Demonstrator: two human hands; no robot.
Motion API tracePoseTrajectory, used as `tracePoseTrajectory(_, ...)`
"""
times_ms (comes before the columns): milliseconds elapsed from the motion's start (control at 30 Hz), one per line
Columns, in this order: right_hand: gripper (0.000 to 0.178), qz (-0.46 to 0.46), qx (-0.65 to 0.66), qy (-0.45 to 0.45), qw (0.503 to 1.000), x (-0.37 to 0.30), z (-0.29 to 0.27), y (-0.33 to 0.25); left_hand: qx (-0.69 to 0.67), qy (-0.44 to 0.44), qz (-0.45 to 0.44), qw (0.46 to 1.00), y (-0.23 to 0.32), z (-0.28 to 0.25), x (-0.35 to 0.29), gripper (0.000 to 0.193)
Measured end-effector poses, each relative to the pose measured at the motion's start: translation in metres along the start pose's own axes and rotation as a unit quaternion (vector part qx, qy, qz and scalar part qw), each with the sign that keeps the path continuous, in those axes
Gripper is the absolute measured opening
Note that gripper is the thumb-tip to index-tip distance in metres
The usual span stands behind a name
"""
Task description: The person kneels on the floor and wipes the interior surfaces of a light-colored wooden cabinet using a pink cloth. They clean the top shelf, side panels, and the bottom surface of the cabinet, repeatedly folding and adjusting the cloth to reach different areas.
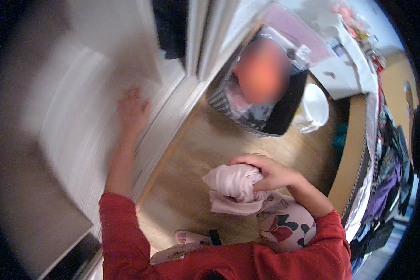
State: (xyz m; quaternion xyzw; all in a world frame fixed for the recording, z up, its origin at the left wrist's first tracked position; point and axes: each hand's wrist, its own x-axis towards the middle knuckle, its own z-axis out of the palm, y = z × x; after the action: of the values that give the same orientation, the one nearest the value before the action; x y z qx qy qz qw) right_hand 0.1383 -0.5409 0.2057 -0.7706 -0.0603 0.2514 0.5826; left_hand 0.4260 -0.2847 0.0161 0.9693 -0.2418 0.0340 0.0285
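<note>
In my right hand (270, 171) is a folded, bunched pale pink cloth (235, 186); the fingers wrap over its top and right side. What kind of garment or linen it is cannot be made out. The cloth hangs above the floor in front of my patterned trouser leg (289, 221). My left hand (134, 109) reaches forward on the left, fingers stretched out and somewhat smeared, with nothing seen in it. It is over a pale wood-grain surface (79, 102), close to the white door frame; whether it touches is unclear.
A patterned storage bin (224, 95) full of items stands ahead, a blurred orange patch over it. Right of it is a white bucket (316, 105). Clothes (385, 186) lie heaped along the wooden bed edge (352, 154) at right. Wooden floor (182, 163) lies between.
</note>
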Motion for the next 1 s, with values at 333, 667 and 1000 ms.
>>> tracePoseTrajectory(333,0.067,-0.029,0.016,-0.048,0.998,0.016,-0.008,0.002,-0.583,-0.139,-0.051,0.799,0.006,-0.007,-0.030,0.047)
tracePoseTrajectory(667,0.059,0.044,0.551,0.269,0.789,-0.121,-0.056,0.113,-0.120,0.048,0.049,0.990,0.014,0.007,-0.047,0.055)
tracePoseTrajectory(1000,0.047,0.091,0.375,0.439,0.811,-0.205,-0.142,0.127,-0.597,0.093,-0.196,0.773,-0.007,0.024,-0.120,0.023)
